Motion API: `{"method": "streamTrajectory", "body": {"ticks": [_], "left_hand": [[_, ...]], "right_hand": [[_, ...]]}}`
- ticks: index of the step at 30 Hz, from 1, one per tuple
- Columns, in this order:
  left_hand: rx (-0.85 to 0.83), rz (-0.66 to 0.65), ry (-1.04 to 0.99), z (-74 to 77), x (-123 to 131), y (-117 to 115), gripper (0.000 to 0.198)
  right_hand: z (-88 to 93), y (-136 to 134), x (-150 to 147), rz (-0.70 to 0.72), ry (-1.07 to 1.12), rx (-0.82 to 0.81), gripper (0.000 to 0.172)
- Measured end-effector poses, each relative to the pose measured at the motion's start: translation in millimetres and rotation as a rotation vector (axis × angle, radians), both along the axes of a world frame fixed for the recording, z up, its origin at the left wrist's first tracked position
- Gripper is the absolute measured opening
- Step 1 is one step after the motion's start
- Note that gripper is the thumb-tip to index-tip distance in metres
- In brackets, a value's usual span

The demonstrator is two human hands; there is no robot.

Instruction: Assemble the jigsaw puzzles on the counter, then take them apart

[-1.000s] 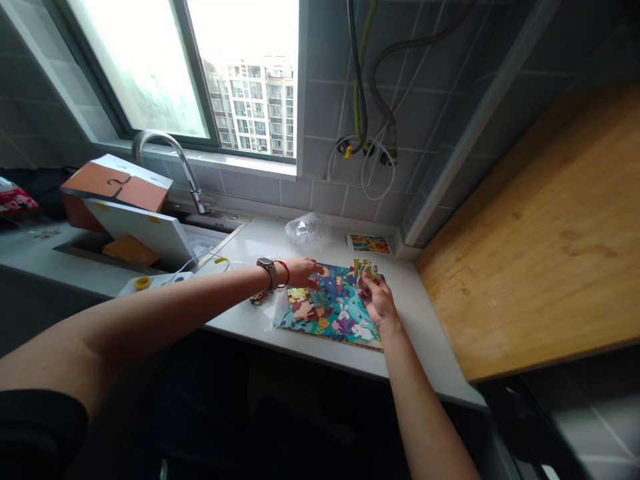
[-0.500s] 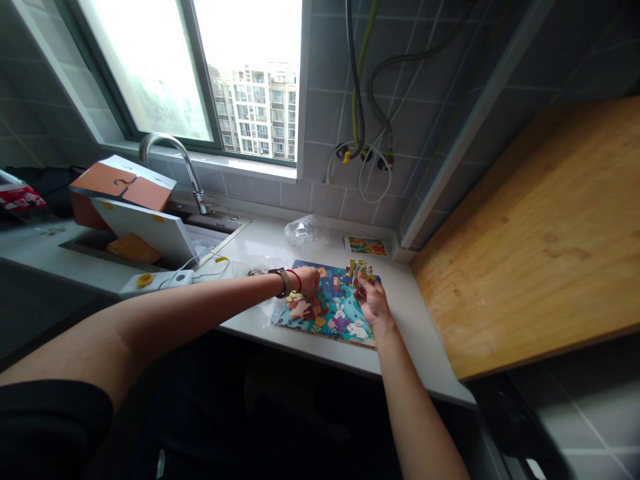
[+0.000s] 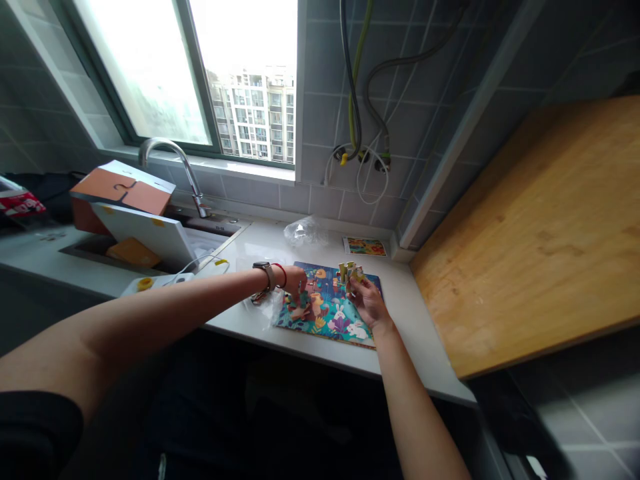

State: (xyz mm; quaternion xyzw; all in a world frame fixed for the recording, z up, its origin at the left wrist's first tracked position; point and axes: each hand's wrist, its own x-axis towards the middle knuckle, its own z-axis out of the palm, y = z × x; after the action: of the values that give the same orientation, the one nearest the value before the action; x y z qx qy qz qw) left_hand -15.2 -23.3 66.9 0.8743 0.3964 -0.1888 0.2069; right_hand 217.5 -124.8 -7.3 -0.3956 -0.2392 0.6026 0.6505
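Observation:
A colourful jigsaw puzzle (image 3: 327, 308) with rabbits and other animals lies on the counter. My right hand (image 3: 371, 303) is closed on several puzzle pieces (image 3: 351, 272), held up above the puzzle's right part. Over its left part, my left hand (image 3: 294, 280) points its fingers down, bent together; whatever is between them is hidden. Just below those fingers are loose puzzle pieces (image 3: 300, 312) lying on the picture. A clear plastic bag (image 3: 270, 310) with something inside rests by the puzzle's left edge, partly behind my left wrist.
A crumpled clear wrapper (image 3: 303, 231) and a small picture card (image 3: 366, 247) lie at the back of the counter (image 3: 260, 241). To the left are a power strip (image 3: 150, 283) and a sink with a box (image 3: 123, 187) and white board. A wooden panel (image 3: 540, 247) stands on the right.
My left hand has moved left across the puzzle, uncovering an orange animal in the picture. My right hand, still gripping the pieces, has shifted slightly left and tilted them lower.

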Motion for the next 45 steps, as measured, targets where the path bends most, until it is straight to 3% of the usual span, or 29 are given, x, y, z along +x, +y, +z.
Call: {"method": "streamTrajectory", "body": {"ticks": [4, 6, 16, 26, 29, 34, 38, 45], "left_hand": [[0.063, -0.016, 0.014, 0.6, 3.3, -18.7, 0.098], [0.081, -0.029, 0.032, -1.2, 5.1, -24.9, 0.103], [0.089, -0.079, -0.042, -10.5, -1.8, -34.7, 0.065], [0.071, -0.026, -0.066, -15.6, -2.0, -28.1, 0.075], [0.068, -0.012, -0.101, -14.5, -4.5, -25.2, 0.068], [0.075, -0.016, -0.239, -3.3, -3.0, -16.6, 0.036], [0.116, -0.002, -0.424, 2.5, 10.0, -11.4, 0.037], [0.100, 0.002, -0.555, -18.7, 39.0, -16.9, 0.038]], "right_hand": [[-0.8, 0.7, 6.2, -0.029, 0.035, -0.003, 0.037], [-0.5, 1.5, 13.7, -0.072, 0.071, 0.013, 0.034], [-1.6, 4.7, 43.3, -0.398, 0.271, 0.164, 0.029], [-4.0, 4.4, 45.9, -0.420, 0.061, 0.161, 0.032], [-6.2, 4.3, 42.6, -0.382, -0.041, 0.139, 0.036], [-9.0, 5.2, 17.2, -0.248, -0.274, 0.081, 0.042], [-10.3, 5.5, -5.3, -0.124, -0.429, 0.123, 0.043], [-8.6, 0.8, -5.7, 0.173, -0.825, 0.266, 0.037]]}}
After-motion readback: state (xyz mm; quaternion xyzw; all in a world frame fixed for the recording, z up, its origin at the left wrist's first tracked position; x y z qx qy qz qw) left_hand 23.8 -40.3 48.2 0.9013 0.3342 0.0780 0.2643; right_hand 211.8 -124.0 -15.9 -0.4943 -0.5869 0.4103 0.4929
